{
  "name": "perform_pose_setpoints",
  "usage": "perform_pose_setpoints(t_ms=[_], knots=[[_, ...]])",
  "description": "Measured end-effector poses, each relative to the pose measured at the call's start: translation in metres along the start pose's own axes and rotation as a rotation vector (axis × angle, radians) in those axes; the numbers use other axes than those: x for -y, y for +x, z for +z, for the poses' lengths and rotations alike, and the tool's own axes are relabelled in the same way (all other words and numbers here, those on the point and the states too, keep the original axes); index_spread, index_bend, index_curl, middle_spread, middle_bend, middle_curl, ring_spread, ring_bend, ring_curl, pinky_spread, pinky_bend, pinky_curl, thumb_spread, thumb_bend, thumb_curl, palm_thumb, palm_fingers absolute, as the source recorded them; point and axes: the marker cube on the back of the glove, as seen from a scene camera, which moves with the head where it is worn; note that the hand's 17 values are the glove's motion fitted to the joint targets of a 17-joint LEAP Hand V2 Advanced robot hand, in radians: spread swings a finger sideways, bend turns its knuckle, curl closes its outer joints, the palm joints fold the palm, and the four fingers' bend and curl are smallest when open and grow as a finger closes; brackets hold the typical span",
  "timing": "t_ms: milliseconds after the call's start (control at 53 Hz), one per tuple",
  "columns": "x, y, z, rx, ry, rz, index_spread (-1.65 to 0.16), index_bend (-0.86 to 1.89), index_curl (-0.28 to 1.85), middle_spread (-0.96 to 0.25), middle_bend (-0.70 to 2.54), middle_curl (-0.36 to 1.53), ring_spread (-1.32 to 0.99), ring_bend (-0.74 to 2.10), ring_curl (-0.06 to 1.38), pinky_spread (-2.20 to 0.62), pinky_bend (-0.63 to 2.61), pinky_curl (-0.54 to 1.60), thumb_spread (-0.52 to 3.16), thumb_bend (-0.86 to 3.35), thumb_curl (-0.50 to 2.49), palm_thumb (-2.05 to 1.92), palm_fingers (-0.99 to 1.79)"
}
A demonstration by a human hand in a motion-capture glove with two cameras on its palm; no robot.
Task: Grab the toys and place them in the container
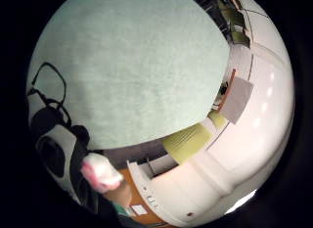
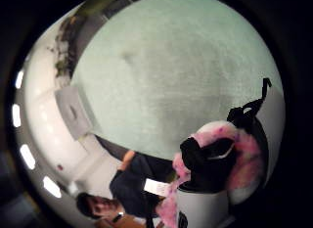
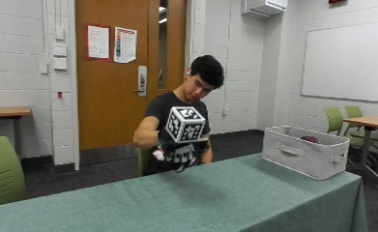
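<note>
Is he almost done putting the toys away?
Partly. One dark reddish thing already shows inside the white container at the far end of the green table; it may be a toy. Right now the gloved right hand holds a fluffy pink-and-white toy above the table, away from the container. That toy has yet to go in. No other toys show on the table.
</note>
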Motion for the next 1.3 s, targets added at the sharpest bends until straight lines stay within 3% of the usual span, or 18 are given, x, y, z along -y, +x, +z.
perform_pose_setpoints(t_ms=[226, 547, 641, 679, 811, 1131, 1301], knots=[[-0.012, -0.078, -0.107, -0.037, 0.176, -0.106, -0.22, 0.69, 0.57, -0.31, 0.94, 0.61, -0.4, 1.13, 0.53, -0.45, 0.77, 0.37, 0.76, 0.13, 0.73, 0.48, 1.25], [-0.048, -0.258, -0.231, -0.095, 0.373, -0.34, -0.19, 0.71, 0.61, -0.3, 0.97, 0.62, -0.39, 1.16, 0.53, -0.45, 0.8, 0.38, 0.72, 0.11, 0.86, 0.46, 1.22], [-0.058, -0.319, -0.251, -0.095, 0.407, -0.505, -0.19, 0.71, 0.62, -0.3, 0.98, 0.62, -0.38, 1.16, 0.53, -0.45, 0.8, 0.38, 0.72, 0.11, 0.9, 0.46, 1.22], [-0.061, -0.343, -0.258, -0.079, 0.433, -0.589, -0.19, 0.71, 0.62, -0.3, 0.98, 0.62, -0.38, 1.16, 0.53, -0.45, 0.8, 0.38, 0.71, 0.11, 0.92, 0.46, 1.22], [-0.048, -0.431, -0.272, -0.124, 0.609, -0.575, -0.19, 0.71, 0.63, -0.3, 0.98, 0.61, -0.38, 1.16, 0.52, -0.45, 0.8, 0.38, 0.71, 0.1, 0.97, 0.45, 1.22], [-0.072, -0.644, -0.241, -0.046, 0.739, -0.686, -0.18, 0.7, 0.64, -0.29, 0.99, 0.61, -0.38, 1.17, 0.52, -0.45, 0.81, 0.39, 0.71, 0.09, 1.08, 0.44, 1.22], [-0.028, -0.625, -0.226, 0.06, 0.678, -0.813, -0.18, 0.69, 0.65, -0.29, 0.99, 0.61, -0.38, 1.18, 0.52, -0.45, 0.81, 0.39, 0.71, 0.08, 1.13, 0.43, 1.21]])
